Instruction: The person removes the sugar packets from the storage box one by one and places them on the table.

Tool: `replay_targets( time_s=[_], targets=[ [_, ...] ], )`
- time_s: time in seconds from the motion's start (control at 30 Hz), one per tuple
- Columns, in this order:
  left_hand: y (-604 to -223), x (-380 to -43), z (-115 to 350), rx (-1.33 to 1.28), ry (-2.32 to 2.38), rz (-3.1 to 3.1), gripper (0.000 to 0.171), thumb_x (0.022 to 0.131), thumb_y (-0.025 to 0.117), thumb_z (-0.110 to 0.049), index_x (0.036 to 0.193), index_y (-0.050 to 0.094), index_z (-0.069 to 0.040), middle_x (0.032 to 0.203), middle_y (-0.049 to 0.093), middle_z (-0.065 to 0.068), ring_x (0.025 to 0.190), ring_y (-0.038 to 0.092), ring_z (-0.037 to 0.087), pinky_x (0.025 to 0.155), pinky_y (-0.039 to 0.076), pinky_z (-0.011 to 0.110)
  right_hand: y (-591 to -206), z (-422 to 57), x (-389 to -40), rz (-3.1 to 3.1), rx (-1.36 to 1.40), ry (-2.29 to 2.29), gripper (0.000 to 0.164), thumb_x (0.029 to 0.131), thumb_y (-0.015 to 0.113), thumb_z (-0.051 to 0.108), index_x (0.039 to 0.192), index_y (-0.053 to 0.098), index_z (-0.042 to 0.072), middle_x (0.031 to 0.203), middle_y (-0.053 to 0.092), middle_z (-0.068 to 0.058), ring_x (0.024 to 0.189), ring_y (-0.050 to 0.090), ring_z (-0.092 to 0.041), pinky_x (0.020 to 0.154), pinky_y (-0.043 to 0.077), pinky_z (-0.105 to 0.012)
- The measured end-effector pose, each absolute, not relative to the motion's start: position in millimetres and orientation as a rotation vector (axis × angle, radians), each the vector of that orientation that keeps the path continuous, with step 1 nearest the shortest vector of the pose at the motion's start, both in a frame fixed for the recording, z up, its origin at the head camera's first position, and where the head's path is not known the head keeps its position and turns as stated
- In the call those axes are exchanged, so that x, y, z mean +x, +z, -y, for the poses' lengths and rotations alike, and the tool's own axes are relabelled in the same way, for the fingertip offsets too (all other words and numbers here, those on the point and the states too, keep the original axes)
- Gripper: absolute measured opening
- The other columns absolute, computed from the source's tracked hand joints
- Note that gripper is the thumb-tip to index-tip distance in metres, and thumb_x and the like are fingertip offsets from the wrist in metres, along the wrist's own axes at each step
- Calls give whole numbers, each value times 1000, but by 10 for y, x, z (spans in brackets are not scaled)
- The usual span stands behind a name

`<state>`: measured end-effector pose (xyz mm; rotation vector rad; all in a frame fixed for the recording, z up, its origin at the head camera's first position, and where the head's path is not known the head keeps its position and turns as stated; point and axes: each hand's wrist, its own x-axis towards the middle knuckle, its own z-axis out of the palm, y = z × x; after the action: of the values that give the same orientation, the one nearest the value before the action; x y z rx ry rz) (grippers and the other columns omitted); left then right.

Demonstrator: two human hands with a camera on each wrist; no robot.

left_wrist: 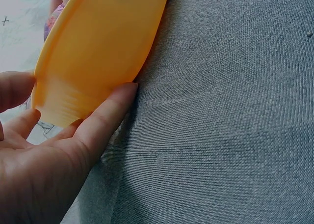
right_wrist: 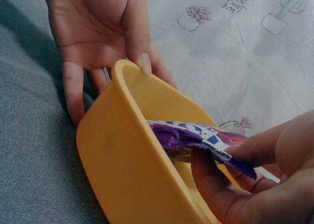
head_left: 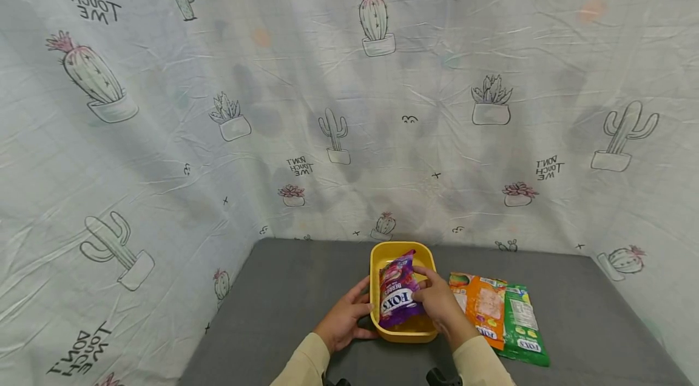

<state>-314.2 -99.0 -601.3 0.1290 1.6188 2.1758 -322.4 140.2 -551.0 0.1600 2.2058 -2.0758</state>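
Note:
A purple candy bag (head_left: 398,292) marked FOX'S and BERRIES is tilted inside the yellow plastic container (head_left: 405,337). My right hand (head_left: 437,301) reaches over the container's right rim and pinches the bag's edge between thumb and fingers, as the right wrist view shows at the bag's purple end (right_wrist: 181,135). At the container's near left side, my left hand (head_left: 346,316) grips the outside. One fingertip is on the rim, and the thumb is low against the wall near the table, beside the yellow wall (left_wrist: 103,42) in the left wrist view. The bag's underside is hidden.
Right of the container lie an orange candy bag (head_left: 486,307) and a green candy bag (head_left: 521,325), the orange one partly over the green. All stand on a grey cloth-covered table (head_left: 306,277). White curtains (head_left: 415,149) printed with cacti enclose its back and sides.

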Motion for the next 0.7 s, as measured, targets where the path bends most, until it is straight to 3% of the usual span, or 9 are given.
replay_targets(
  time_s=[0.7],
  targets=[
    [-6007,-3150,982,131,2169,-1627,77,108,61,-5,175,25,-15,163,44,26,138,53,44,89,54,75,-5392,-1426,-3193,-2128,162,-2191,61,99,59,-17,157,54,2,111,56,-21,96,66,-35,77,65,-46]
  ],
)
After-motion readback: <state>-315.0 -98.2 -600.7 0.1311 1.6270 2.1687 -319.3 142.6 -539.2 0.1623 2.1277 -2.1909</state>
